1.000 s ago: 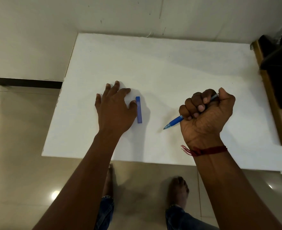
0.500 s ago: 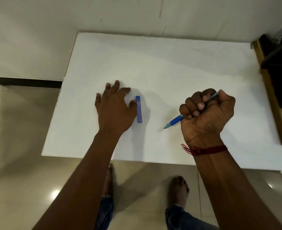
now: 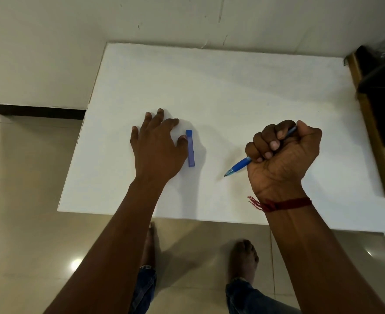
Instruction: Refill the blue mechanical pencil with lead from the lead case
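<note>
- Now my right grip (image 3: 282, 159) is clamped round the blue mechanical pencil (image 3: 239, 166), tip pointing near-left.
- My left grip (image 3: 157, 146) lies spread on the surface (image 3: 232, 87), thumb beside the lead case (image 3: 190, 148).
- White surface stretches wide toward its far edge.

Dim, soft light; faint shadows on table (image 3: 232, 87), glare on floor (image 3: 76, 265)

blue mechanical pencil (image 3: 241, 165): blue barrel, slanted, tip low toward the frame's lower left, rear end up-right; middle hidden in the fist of the right hand (image 3: 282, 155); right of centre | lead case (image 3: 190, 148): slim blue rectangular box, flat on the white table (image 3: 232, 87), long axis near vertical in frame, just left of centre
</note>
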